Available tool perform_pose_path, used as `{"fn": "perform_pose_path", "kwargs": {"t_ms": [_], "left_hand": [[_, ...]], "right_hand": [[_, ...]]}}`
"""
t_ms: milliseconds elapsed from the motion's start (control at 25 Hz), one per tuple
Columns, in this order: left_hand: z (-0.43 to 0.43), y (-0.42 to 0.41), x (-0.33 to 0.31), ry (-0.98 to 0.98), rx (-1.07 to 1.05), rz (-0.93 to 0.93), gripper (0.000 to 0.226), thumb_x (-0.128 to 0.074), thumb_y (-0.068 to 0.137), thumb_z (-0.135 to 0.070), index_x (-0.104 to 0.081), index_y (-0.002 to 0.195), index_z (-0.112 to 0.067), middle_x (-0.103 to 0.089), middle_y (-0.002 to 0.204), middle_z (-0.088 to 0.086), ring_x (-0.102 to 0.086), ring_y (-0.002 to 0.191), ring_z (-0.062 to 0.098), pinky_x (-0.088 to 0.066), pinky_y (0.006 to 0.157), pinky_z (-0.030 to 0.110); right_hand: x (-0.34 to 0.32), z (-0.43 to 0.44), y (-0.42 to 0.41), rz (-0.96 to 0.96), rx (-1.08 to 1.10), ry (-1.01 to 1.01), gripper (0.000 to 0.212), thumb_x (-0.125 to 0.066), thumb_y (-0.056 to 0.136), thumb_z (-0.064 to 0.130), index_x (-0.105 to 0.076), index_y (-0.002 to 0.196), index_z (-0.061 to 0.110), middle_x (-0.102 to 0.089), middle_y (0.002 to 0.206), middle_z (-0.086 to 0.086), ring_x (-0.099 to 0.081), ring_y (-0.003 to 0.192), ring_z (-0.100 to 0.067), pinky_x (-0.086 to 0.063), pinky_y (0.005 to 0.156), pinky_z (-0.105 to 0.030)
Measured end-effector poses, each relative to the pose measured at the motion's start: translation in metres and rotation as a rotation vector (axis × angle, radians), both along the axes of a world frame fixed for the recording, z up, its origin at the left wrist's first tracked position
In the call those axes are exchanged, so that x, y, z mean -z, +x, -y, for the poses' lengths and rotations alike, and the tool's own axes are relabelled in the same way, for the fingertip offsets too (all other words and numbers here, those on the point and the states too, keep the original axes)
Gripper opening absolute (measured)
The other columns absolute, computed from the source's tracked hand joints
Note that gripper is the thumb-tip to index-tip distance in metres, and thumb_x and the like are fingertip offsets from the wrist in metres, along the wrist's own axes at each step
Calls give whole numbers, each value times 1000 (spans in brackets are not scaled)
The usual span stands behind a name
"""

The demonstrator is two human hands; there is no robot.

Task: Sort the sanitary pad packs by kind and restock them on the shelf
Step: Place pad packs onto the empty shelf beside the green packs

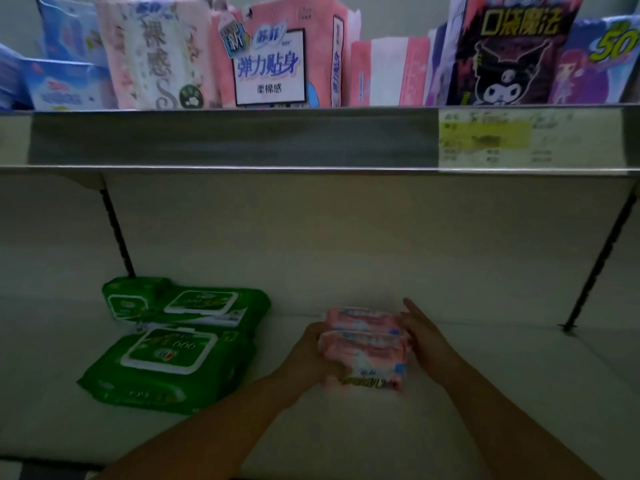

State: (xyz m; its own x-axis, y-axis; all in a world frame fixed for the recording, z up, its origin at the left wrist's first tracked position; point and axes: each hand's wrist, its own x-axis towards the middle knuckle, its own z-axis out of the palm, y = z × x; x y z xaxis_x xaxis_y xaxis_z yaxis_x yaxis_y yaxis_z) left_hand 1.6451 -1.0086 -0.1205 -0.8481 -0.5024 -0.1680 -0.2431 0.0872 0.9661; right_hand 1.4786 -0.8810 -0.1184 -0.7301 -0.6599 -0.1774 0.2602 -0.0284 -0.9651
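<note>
Down on the lower shelf (485,375), at the bottom centre of the frame, a person held two pink packs (363,355) between both hands, one pack lying just behind the other and touching it. The left hand (311,351) gripped the left end of the packs, its fingers (317,332) curled round them. The right hand (424,332) pressed against their right end with its fingers (410,306) held fairly straight, one reaching past the rear pack. The packs rested on the shelf board. At the lower left, well apart from the hands, lay green packs (166,368) with white flip lids, one overlapping the next. Across the middle of the frame ran the upper shelf (242,140), its front rail bearing a yellow price label (485,138) at the right, too blurred to read. Standing along it at the top were upright packs, among them a pink-and-white pack (277,57) in the centre and a black cartoon pack (509,53) at the upper right.
</note>
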Motion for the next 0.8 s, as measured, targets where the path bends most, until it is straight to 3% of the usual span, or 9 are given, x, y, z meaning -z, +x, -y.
{"fn": "perform_pose_path", "kwargs": {"t_ms": [80,160,240,280,360,480,560,640,800], "left_hand": [[1,-3,6,22,-12,-14,103,-73,67,13,-10,144,-14,-38,135,5,-49,113,15,-48,78,18],[-1,-6,11,38,-14,-27,116,-74,66,14,4,148,-13,-31,145,4,-43,121,15,-45,87,23],[-1,-11,15,74,27,-70,115,-77,56,15,-12,147,-14,-49,131,1,-54,108,14,-52,75,23],[-1,-15,18,84,32,-95,109,-76,50,12,-25,143,-14,-57,121,2,-58,99,14,-55,67,23],[0,-21,22,93,1,-135,95,-75,49,13,-39,133,-12,-63,107,1,-61,91,11,-55,62,25],[3,-31,24,123,-33,-167,83,-67,60,26,-41,130,-11,-62,102,-1,-60,88,9,-55,60,21],[6,-37,24,129,-35,-168,87,-70,57,25,-39,129,-13,-61,105,1,-60,91,13,-56,63,22],[12,-42,25,144,-39,-164,102,-76,45,15,-37,135,-12,-60,115,7,-59,104,23,-56,77,31],[21,-49,24,172,-39,-147,101,-73,48,20,-34,136,-12,-59,111,3,-55,109,24,-52,84,36]], "right_hand": [[0,-4,4,-81,82,91,58,-45,97,22,-18,149,15,-37,145,-10,-38,131,-24,-35,96,-31],[2,-5,22,-77,31,112,50,-40,99,33,-35,142,11,-49,135,-14,-54,116,-26,-43,88,-29],[1,-3,42,-77,-19,53,41,-40,94,39,-56,118,10,-65,111,-17,-67,84,-20,-54,65,-25],[4,-1,45,-112,-21,25,32,-42,93,35,-57,111,13,-66,108,-16,-68,79,-17,-55,60,-23],[8,6,39,-184,4,-16,20,-41,98,20,-53,113,18,-62,116,-15,-66,83,-13,-54,62,-19],[11,16,26,-234,31,37,30,-36,101,12,-42,127,23,-56,117,-5,-62,88,-15,-52,67,-17],[13,21,20,-290,41,102,39,-35,101,15,-35,140,19,-53,124,-3,-59,99,-21,-50,81,-26],[17,27,14,-314,34,152,46,-35,101,19,-26,146,16,-47,138,-11,-56,112,-26,-46,95,-33],[13,33,7,-359,33,229,47,-34,102,23,-23,147,16,-46,138,-12,-53,119,-27,-42,92,-24]]}}
